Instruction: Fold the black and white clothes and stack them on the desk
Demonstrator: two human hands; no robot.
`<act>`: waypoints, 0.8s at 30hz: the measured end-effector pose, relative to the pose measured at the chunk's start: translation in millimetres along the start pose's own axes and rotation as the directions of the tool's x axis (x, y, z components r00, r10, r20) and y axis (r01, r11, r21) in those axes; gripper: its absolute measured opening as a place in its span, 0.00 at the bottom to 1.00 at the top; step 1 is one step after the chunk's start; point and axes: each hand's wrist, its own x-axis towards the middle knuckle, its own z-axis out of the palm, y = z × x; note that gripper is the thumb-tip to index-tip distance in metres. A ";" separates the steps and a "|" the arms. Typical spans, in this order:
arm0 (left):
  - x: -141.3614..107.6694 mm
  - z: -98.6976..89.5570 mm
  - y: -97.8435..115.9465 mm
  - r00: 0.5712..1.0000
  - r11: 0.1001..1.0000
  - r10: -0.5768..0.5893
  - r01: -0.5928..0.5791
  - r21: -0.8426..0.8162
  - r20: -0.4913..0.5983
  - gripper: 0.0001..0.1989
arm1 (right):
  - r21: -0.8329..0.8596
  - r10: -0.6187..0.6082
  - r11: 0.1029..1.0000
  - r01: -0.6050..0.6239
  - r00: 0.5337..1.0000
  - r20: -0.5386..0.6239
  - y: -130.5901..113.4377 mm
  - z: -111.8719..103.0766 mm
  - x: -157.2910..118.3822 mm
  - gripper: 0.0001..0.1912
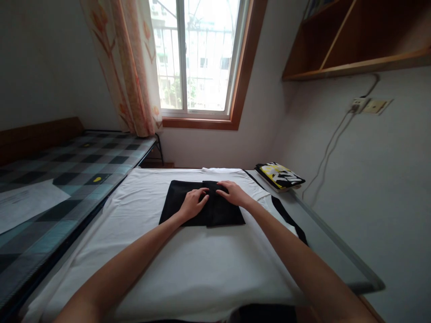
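Observation:
A black folded cloth (227, 213) lies flat in the middle of a white cloth (188, 264) spread over the table. Its right part overlaps the left part along a seam near the centre. On the left part rests my left hand (194, 202), fingers bent toward the seam and thumb apart from them. My right hand (233, 193) lies on the upper right part, fingers slightly curved and thumb apart. Both hands touch the fabric from above, and no cloth shows gripped between the fingers. The undersides of the fingers are hidden.
A folded black, yellow and white cloth item (279, 176) sits at the table's far right corner. Left of the table stands a bed with a checked mattress (84, 157) and a paper sheet (30, 202). A curtain (129, 67) hangs by the window; a wooden shelf (357, 63) projects at upper right.

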 end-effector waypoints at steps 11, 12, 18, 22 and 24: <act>-7.3 -13.6 10.4 0.959 0.855 0.216 -0.277 0.439 0.185 0.19 | -0.338 0.121 0.935 -0.109 0.993 0.015 -4.3 45.4 -4.2 0.30; -6.5 -15.3 10.6 0.958 0.851 0.212 -0.279 0.445 0.195 0.20 | -0.338 0.124 0.934 -0.113 0.992 0.010 -5.2 46.5 -3.7 0.30; -6.6 -10.3 7.8 0.970 0.882 0.182 -0.234 0.410 0.163 0.20 | -0.337 0.150 0.932 -0.135 0.988 0.019 -10.0 50.5 1.2 0.31; -8.4 -5.0 4.8 0.977 0.888 0.173 -0.210 0.409 0.128 0.20 | -0.338 0.154 0.932 -0.128 0.987 0.050 -11.7 50.1 3.9 0.31; -7.9 -5.3 3.5 0.977 0.883 0.166 -0.207 0.421 0.133 0.20 | -0.341 0.149 0.932 -0.121 0.987 0.058 -12.4 50.2 4.5 0.32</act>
